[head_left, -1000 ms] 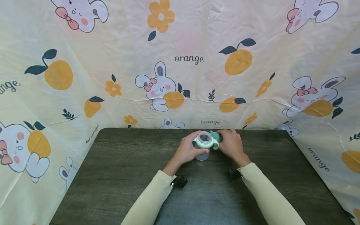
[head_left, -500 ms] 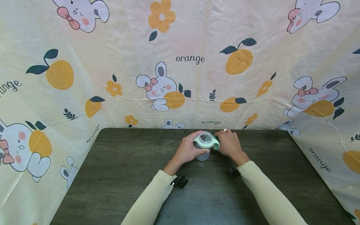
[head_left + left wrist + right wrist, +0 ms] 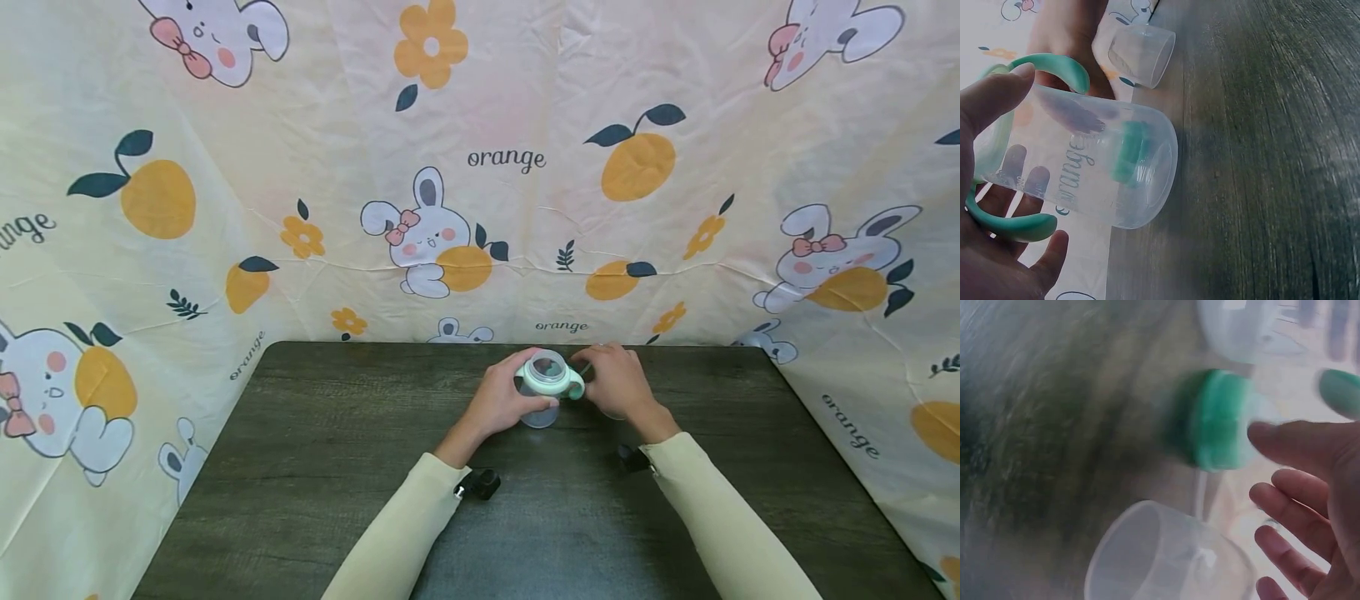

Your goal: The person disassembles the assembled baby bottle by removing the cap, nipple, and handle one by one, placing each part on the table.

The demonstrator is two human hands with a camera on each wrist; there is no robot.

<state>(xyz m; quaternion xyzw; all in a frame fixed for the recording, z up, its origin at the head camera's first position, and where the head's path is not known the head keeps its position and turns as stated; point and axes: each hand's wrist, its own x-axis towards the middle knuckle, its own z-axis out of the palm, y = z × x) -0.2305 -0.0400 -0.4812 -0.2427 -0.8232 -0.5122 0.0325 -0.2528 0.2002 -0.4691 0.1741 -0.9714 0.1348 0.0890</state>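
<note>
My left hand [image 3: 501, 398] grips a clear baby bottle [image 3: 1079, 156] by its upper part, with fingers and thumb round it. The bottle has a pale green neck ring and two green handles [image 3: 1022, 227]. My right hand [image 3: 1310, 506] is just right of it, fingers spread and holding nothing. Near its thumb a green bottle collar [image 3: 1219, 419], blurred, sits on the table, its pale top partly behind the thumb. In the left wrist view the collar shows through the bottle wall. A clear cup-shaped cover [image 3: 1166, 556] stands beside the collar, below the right hand.
The dark wood-grain table [image 3: 360, 467] ends just behind the hands. A cloth printed with rabbits and oranges [image 3: 517, 217] hangs behind it and at both sides. A small black camera [image 3: 480, 485] sits at the left wrist.
My right hand lowered the green collar from beside the bottle to the table behind it and let go. That hand has shifted slightly right. My left hand and the bottle stay in place.
</note>
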